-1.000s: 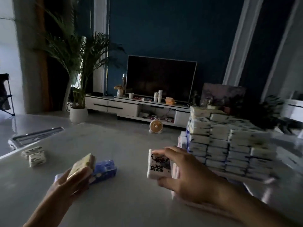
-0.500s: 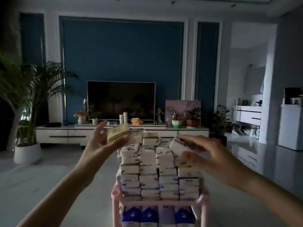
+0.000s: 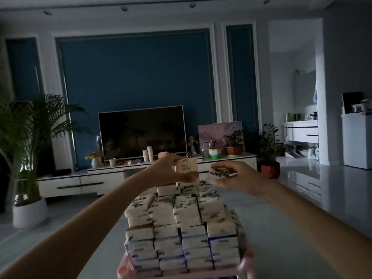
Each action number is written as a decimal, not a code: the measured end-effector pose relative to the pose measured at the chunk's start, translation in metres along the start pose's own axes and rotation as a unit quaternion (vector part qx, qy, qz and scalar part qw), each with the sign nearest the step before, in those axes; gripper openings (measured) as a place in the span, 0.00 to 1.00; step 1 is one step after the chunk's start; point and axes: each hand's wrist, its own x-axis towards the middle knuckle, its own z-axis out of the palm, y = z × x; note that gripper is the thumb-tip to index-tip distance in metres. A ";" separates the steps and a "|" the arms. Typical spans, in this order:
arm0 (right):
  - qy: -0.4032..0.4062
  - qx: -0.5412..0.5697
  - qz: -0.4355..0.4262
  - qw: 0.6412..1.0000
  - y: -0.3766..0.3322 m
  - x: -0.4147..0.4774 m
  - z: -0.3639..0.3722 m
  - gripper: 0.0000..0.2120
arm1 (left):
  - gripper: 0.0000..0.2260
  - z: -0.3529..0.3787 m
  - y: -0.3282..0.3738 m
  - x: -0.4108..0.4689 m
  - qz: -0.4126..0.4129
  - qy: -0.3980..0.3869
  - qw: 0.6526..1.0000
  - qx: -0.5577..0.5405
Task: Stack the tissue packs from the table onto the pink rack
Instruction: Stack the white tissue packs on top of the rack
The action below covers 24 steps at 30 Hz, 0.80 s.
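L hand [image 3: 169, 171]: thumb and fingers clamped on tan pack [image 3: 186, 169], held upright at top of stack [image 3: 181, 228]; contact w/ stack can't be told. R hand [image 3: 239, 177]: fingers pinch white pack [image 3: 218, 172] w/ black print, tilted, just beside tan pack on its right, over stack top. Stack sits on pink rack [image 3: 123, 268], several tiers in rows. Bkgd: TV [image 3: 142, 131], palm [image 3: 30, 137] at left. Room dim.
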 end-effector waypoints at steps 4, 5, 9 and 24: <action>-0.017 0.004 0.006 1.000 -0.001 0.012 0.004 0.22 | 0.23 0.006 0.003 0.006 0.010 -0.015 0.999 0.051; -0.021 -0.002 0.005 1.000 -0.002 0.015 0.004 0.22 | 0.24 0.006 0.004 0.008 0.005 -0.020 0.998 0.062; -0.062 -0.034 0.027 0.997 -0.003 0.024 0.005 0.24 | 0.30 0.002 -0.002 0.021 -0.024 -0.117 0.983 0.140; -0.088 0.038 0.084 0.992 -0.006 0.028 0.025 0.24 | 0.22 -0.007 -0.081 -0.025 -0.240 0.127 0.905 -0.326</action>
